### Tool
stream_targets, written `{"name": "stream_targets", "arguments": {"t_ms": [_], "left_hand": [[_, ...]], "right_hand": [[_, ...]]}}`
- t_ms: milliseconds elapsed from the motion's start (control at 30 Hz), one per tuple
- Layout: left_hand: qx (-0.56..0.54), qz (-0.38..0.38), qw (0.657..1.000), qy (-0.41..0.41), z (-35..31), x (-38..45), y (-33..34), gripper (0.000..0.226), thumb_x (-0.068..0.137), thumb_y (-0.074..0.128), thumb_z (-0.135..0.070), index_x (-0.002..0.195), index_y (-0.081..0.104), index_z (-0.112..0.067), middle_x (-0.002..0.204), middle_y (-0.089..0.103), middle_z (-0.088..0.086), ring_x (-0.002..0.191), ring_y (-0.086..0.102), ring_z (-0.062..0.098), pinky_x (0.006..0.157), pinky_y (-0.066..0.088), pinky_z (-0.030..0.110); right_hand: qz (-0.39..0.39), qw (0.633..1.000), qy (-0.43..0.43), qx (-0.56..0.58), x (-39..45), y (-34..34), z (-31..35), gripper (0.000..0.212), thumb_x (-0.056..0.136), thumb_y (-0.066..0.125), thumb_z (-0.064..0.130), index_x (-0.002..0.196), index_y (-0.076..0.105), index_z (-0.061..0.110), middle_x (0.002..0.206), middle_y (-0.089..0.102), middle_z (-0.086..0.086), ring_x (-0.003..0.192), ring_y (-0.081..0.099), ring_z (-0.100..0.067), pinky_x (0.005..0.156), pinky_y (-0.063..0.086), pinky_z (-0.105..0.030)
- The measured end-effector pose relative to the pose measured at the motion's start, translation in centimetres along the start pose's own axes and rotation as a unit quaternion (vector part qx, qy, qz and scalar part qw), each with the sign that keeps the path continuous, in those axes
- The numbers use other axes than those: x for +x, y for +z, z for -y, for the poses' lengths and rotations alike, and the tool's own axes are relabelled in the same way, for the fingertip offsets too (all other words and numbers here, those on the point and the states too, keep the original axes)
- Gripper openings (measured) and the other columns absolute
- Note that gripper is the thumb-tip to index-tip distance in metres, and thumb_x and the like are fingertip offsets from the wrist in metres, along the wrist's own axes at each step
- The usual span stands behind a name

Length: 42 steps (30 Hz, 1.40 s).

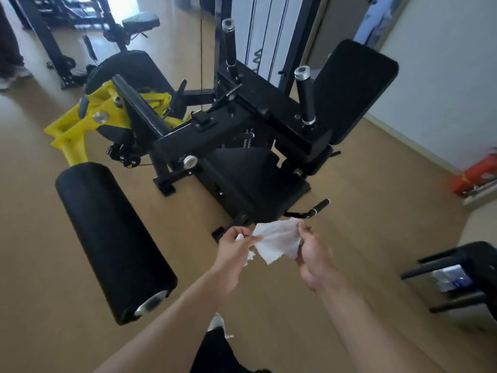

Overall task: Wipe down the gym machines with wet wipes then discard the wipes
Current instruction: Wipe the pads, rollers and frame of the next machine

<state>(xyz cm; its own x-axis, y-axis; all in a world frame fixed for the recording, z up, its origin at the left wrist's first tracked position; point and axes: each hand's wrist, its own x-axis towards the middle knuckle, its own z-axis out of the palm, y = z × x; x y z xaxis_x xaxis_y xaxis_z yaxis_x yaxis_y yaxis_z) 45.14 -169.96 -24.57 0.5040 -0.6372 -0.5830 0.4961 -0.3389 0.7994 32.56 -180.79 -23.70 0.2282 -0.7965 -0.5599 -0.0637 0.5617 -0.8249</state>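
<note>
1. Head view: a white wet wipe (278, 242) is held up in the air between both hands, above the tan floor (363, 211) and in front of the leg machine (242, 135).
2. The left hand (234, 251) has its fingers (243, 234) curled and pinching the wipe's left edge; a crumpled bit of wipe shows under the palm.
3. The right hand (312, 251) pinches the wipe's right edge, thumb and fingers pressed together on the sheet near its top corner.
4. The wipe is partly spread, wrinkled, with a loose corner hanging down between the hands.
5. The machine's black seat (255, 173) lies just beyond the hands, low and tilted; a small black handle (320, 205) sticks out at its right side.
6. Behind the seat stands a black back pad (355, 90), leaning to the right, with two upright black grips (304, 95) capped in silver on either side of the frame.
7. A long black foam roller (113, 238) reaches toward the camera at the left, fixed to a yellow arm (78, 122).
8. At the far right edge a red fire extinguisher (476, 176) lies by the wall, and a black stool (462, 270) stands nearer.
9. A white shoe (217, 323) and dark trouser leg show at the bottom.
</note>
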Motion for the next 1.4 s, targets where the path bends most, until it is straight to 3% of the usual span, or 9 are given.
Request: {"name": "stream_targets", "arguments": {"t_ms": [233, 367, 500, 567, 633, 833, 1033, 1200, 1400], "left_hand": [[0.029, -0.035, 0.992, 0.115, -10.5, 8.7, 7.6, 0.016, 0.092, 0.071, -0.035, 0.105, 0.065, -0.028, 0.093, 0.074, -0.007, 0.081, 0.066, 0.009, 0.063, 0.047, 0.024], [0.003, -0.071, 0.977, 0.199, -16.1, 12.3, 10.3, 0.018, 0.095, 0.065, -0.042, 0.101, 0.065, -0.025, 0.087, 0.072, -0.005, 0.066, 0.061, 0.006, 0.062, 0.047, 0.025], [-0.057, -0.129, 0.958, 0.25, -20.2, 15.7, 12.6, 0.026, 0.098, 0.06, -0.042, 0.096, 0.065, -0.016, 0.075, 0.066, -0.003, 0.059, 0.054, 0.01, 0.057, 0.043, 0.025], [-0.092, -0.149, 0.946, 0.273, -21.5, 16.9, 13.5, 0.03, 0.099, 0.058, -0.041, 0.094, 0.065, -0.012, 0.073, 0.063, 0.001, 0.06, 0.051, 0.014, 0.056, 0.043, 0.025], [-0.11, -0.179, 0.928, 0.307, -22.7, 17.5, 14.6, 0.032, 0.101, 0.055, -0.039, 0.088, 0.063, -0.012, 0.071, 0.06, 0.004, 0.06, 0.049, 0.016, 0.057, 0.043, 0.025], [-0.093, -0.291, 0.856, 0.417, -27.9, 15.6, 17.8, 0.04, 0.093, 0.056, -0.043, 0.085, 0.062, -0.004, 0.07, 0.047, 0.004, 0.064, 0.044, 0.009, 0.061, 0.038, 0.019], [0.133, -0.386, 0.854, 0.322, -33.6, 14.8, 17.3, 0.028, 0.094, 0.064, -0.049, 0.088, 0.069, -0.022, 0.066, 0.055, -0.01, 0.06, 0.049, 0.002, 0.059, 0.041, 0.019], [0.177, -0.315, 0.905, 0.222, -33.0, 16.4, 16.8, 0.026, 0.095, 0.058, -0.054, 0.093, 0.068, -0.03, 0.063, 0.052, -0.014, 0.055, 0.048, 0.003, 0.057, 0.036, 0.028], [0.23, -0.297, 0.906, 0.194, -33.3, 15.6, 17.2, 0.031, 0.09, 0.058, -0.063, 0.098, 0.067, -0.035, 0.058, 0.052, -0.016, 0.053, 0.049, -0.001, 0.057, 0.036, 0.022]], "right_hand": [[-0.231, 0.946, -0.226, -0.001, 8.9, -0.7, 13.8, 0.023, 0.103, 0.049, 0.039, 0.088, 0.063, 0.029, 0.086, 0.067, 0.0, 0.082, 0.064, -0.015, 0.085, 0.055, -0.039], [-0.06, 0.914, -0.394, -0.083, 11.2, 2.0, 21.2, 0.028, 0.107, 0.048, 0.037, 0.087, 0.068, 0.042, 0.079, 0.064, 0.016, 0.079, 0.058, -0.008, 0.076, 0.047, -0.035], [0.139, 0.885, -0.412, -0.167, 15.1, 4.4, 23.2, 0.036, 0.107, 0.047, 0.035, 0.1, 0.076, 0.015, 0.115, 0.074, 0.01, 0.116, 0.065, -0.009, 0.1, 0.049, -0.03], [0.173, 0.879, -0.405, -0.181, 17.2, 4.4, 24.2, 0.007, 0.097, 0.066, 0.027, 0.098, 0.071, 0.023, 0.11, 0.075, 0.014, 0.108, 0.069, -0.008, 0.092, 0.053, -0.029], [0.224, 0.861, -0.396, -0.225, 19.5, 4.1, 25.7, 0.022, 0.086, 0.079, 0.027, 0.102, 0.066, 0.034, 0.104, 0.073, 0.014, 0.099, 0.07, -0.008, 0.086, 0.055, -0.025], [0.439, 0.642, -0.444, -0.445, 23.0, 4.6, 27.6, 0.045, 0.101, 0.037, 0.059, 0.133, 0.044, 0.029, 0.101, 0.062, 0.016, 0.092, 0.061, -0.003, 0.075, 0.048, -0.018], [0.556, 0.549, -0.488, -0.389, 22.2, 8.8, 31.5, 0.037, 0.103, 0.029, 0.058, 0.125, 0.034, 0.028, 0.096, 0.063, 0.005, 0.084, 0.061, -0.013, 0.072, 0.052, -0.038], [0.537, 0.484, -0.549, -0.42, 24.1, 7.1, 30.8, 0.018, 0.108, 0.031, 0.049, 0.111, 0.031, 0.031, 0.081, 0.058, 0.014, 0.082, 0.056, -0.008, 0.083, 0.037, -0.004], [0.585, 0.441, -0.51, -0.451, 25.6, 6.9, 31.8, 0.014, 0.107, 0.041, 0.043, 0.108, 0.032, 0.032, 0.083, 0.055, 0.016, 0.088, 0.053, -0.004, 0.086, 0.031, -0.001]]}}
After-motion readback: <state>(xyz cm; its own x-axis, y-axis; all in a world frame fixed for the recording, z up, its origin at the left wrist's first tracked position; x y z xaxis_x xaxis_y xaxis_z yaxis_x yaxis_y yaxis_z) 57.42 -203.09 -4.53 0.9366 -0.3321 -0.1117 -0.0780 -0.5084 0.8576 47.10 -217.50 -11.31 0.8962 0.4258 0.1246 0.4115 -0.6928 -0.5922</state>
